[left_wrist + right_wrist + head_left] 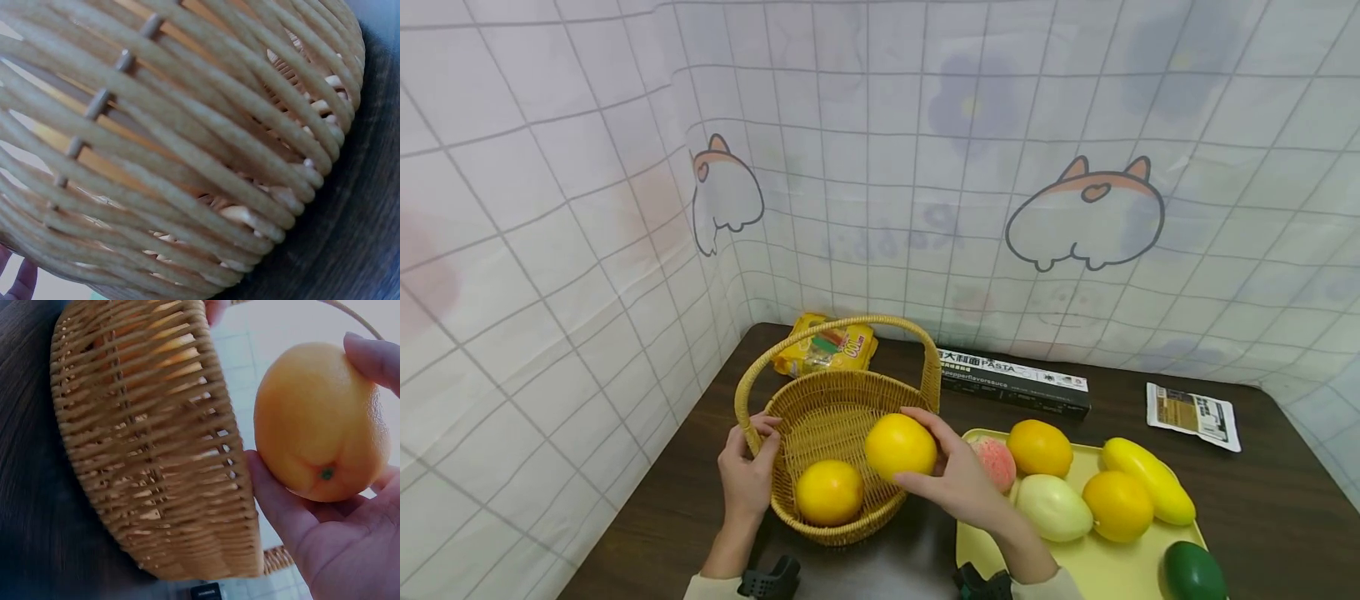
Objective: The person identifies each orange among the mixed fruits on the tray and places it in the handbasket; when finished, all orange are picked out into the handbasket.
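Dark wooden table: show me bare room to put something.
Bare: right of the yellow rectangular tray, in front of the flat white pouch; left of the golden wicker basket, past the left hand. Crowded: the tray's far half, under assorted fruit; behind the basket, by a yellow packet.

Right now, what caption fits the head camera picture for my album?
Left hand grips a wicker basket with one yellow fruit inside; right hand holds another fruit.
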Demonstrator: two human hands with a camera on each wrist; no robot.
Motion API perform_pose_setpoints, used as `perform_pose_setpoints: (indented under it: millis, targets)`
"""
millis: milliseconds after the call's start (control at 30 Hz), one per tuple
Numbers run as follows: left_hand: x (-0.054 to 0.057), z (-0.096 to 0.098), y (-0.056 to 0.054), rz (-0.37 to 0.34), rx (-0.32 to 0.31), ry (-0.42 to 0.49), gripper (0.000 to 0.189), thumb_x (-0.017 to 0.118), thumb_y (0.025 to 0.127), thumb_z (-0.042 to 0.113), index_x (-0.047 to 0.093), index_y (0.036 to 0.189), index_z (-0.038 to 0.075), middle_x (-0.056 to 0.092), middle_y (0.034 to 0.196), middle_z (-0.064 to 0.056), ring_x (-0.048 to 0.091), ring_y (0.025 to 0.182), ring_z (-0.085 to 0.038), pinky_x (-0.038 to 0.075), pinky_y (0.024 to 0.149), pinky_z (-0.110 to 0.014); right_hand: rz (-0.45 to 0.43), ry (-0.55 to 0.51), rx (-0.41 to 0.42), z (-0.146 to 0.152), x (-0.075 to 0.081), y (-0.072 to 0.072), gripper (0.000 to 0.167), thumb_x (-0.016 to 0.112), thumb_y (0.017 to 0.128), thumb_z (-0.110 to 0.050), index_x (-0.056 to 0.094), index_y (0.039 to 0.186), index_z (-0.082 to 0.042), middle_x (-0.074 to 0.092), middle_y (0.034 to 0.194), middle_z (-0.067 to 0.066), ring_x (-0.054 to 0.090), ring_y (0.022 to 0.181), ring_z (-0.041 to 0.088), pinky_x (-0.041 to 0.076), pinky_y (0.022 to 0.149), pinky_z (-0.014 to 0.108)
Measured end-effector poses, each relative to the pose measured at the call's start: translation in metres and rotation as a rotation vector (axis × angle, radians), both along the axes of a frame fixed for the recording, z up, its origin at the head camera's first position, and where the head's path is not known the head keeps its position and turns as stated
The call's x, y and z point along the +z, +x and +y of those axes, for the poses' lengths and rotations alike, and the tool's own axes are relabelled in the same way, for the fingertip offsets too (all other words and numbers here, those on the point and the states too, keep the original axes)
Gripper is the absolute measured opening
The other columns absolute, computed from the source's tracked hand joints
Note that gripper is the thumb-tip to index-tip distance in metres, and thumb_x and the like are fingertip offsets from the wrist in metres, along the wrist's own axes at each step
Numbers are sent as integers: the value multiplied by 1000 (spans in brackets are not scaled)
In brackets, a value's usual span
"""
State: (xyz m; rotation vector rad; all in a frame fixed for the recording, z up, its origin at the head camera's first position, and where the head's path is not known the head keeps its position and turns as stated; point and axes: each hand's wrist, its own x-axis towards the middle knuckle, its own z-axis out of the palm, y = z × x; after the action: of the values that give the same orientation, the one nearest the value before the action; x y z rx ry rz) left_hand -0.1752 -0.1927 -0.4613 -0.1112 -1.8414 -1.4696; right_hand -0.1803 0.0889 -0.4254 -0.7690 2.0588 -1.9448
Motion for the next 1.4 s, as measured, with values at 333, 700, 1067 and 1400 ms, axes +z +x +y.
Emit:
perform_pose_setpoints:
  millis: [333, 700, 1067, 1400]
  targets:
    - [0, 0, 0, 5, 7, -13, 4, 61, 87, -11, 58, 84, -10, 65, 96, -27, 55, 102, -39, 40, 90, -17, 101, 59, -86, -17, -10, -3, 73, 77, 84, -15, 41, 146, -28, 49, 139, 8, 61, 107, 25, 55, 83, 31]
    - [1, 0, 0, 3, 12, 1, 6, 61, 85, -15, 59, 83, -9, 65, 96, -28, 54, 101, -41, 40, 91, -17, 108, 62, -110, -24, -12, -3, 74, 80, 82, -17, 42, 143, -33, 54, 134, 3, 62, 105, 22, 54, 84, 32]
    - [2, 2, 1, -5, 3, 11, 4, 61, 86, -12, 58, 84, -11, 65, 97, -29, 55, 102, -39, 41, 91, -18, 82, 49, -81, -44, -9, -16, 74, 77, 82, -8, 41, 146, -21, 47, 142, 8, 59, 110, 26, 54, 84, 32]
    - [2, 1, 1, -3, 13, 3, 5, 61, 85, -15, 59, 83, -10, 66, 96, -28, 55, 102, -38, 40, 91, -17, 83, 99, -100, -65, -13, -40, 73, 78, 83, -18, 41, 146, -28, 51, 137, 4, 60, 107, 21, 53, 83, 34]
